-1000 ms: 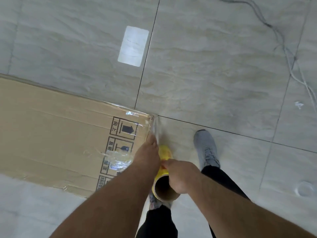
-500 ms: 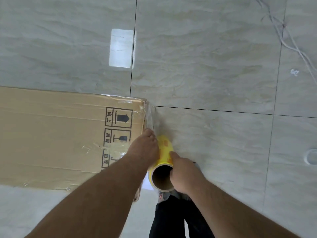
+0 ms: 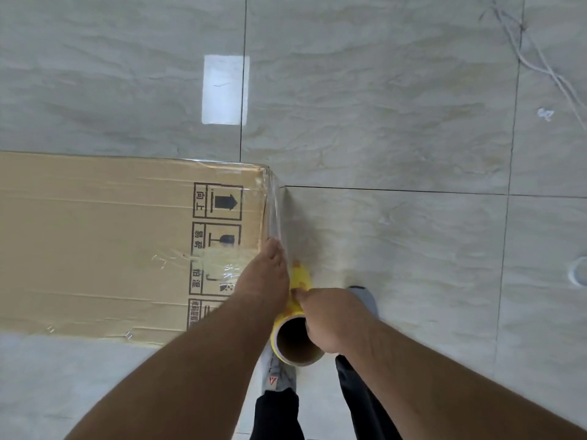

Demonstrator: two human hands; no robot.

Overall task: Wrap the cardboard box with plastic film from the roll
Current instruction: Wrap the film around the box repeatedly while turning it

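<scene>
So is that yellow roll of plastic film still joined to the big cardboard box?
Joined: a clear film strip runs from the yellow roll to the cardboard box.

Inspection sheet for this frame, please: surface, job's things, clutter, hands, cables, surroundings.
Surface: grey tiled floor.
Job's things: box flat on the floor, film stretched along its right end; yellow roll beside that end.
Clutter: white scrap; white ring at the right edge.
Hands: left hand and right hand both hold the roll.
Cables: thin cords on the floor, upper right.
Surroundings: person's grey shoes; light reflection on a tile.
</scene>
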